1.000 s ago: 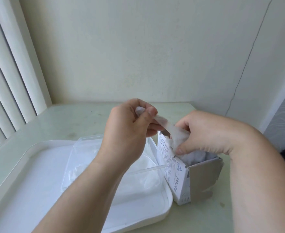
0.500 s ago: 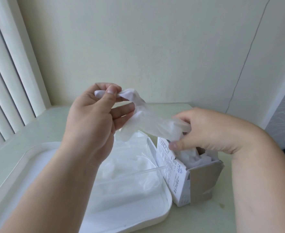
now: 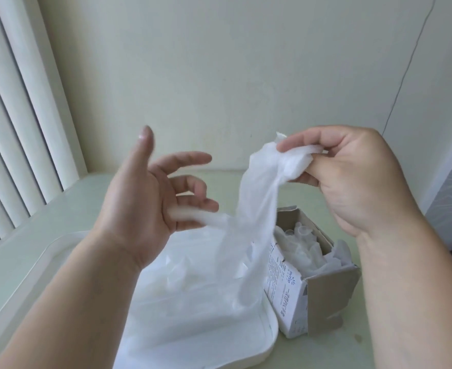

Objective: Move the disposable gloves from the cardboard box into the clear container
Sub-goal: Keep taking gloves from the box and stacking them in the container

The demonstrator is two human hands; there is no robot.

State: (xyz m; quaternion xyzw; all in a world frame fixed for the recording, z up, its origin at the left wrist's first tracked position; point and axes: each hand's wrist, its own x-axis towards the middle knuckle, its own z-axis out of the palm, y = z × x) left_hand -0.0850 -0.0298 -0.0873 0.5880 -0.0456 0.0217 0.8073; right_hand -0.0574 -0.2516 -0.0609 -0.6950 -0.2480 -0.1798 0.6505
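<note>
Right hand (image 3: 352, 179) pinches glove (image 3: 257, 209); left hand (image 3: 150, 198) spread.

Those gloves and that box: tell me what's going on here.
A person is emptying a cardboard box of disposable gloves. The right hand pinches one thin glove up in the air; it hangs over the clear container on a white tray. The left hand is open beside it. More gloves remain in the box.

Clear container (image 3: 193, 296) (glove-veiled, blurred)
</note>
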